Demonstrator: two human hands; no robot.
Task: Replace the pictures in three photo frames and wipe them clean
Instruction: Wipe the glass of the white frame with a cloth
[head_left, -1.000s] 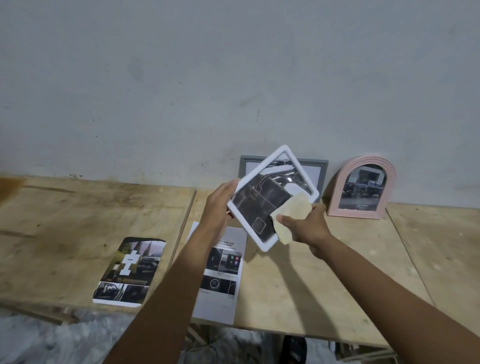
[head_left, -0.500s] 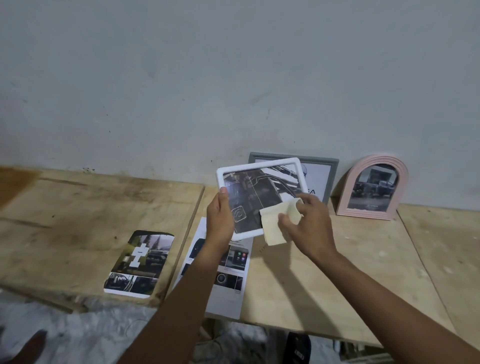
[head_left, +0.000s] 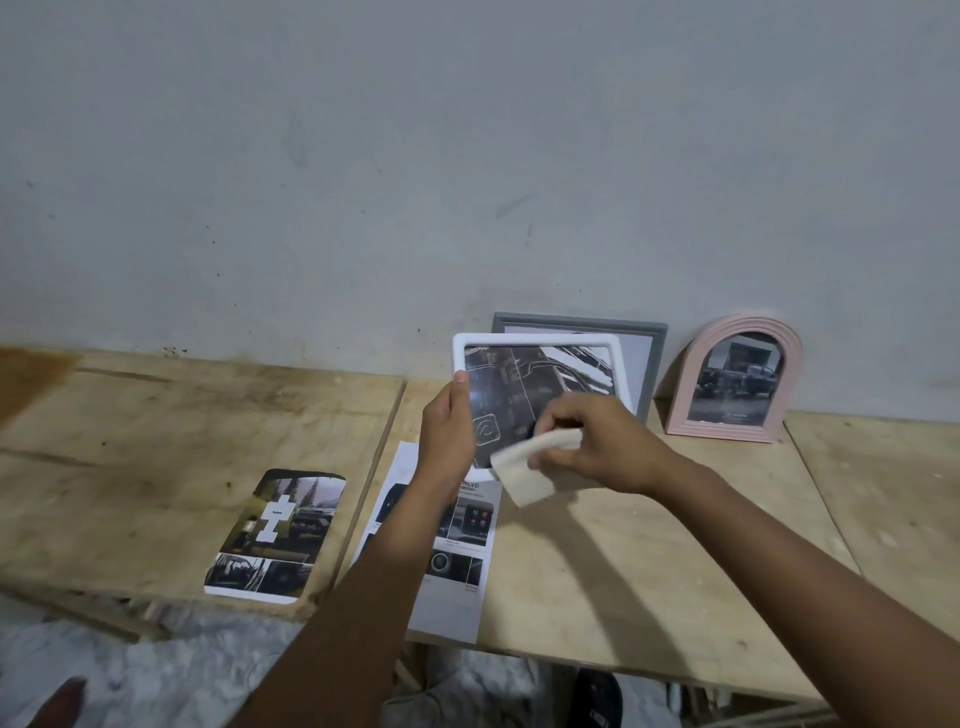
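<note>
Two hands work above the tabletop (head_left: 623, 561): the left hand (head_left: 448, 431) grips the white frame (head_left: 535, 344) by its left edge, held upright in the air, while the right hand (head_left: 597, 441) pinches a cloth (head_left: 524, 475) against its glass. Behind, at the back edge, a grey frame (head_left: 655, 358) and a pink frame (head_left: 688, 395) (arched) lean on the wall; two prints (head_left: 280, 535) lie near the front edge.

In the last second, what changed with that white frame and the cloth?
The white frame turned from a diamond tilt to level in the left hand, which kept its grip on the left edge. The right hand, pinching the cloth, slid it from the frame's right corner onto the lower glass. The grey frame and pink arched frame still lean at the wall; both printed sheets lie where they were.
</note>
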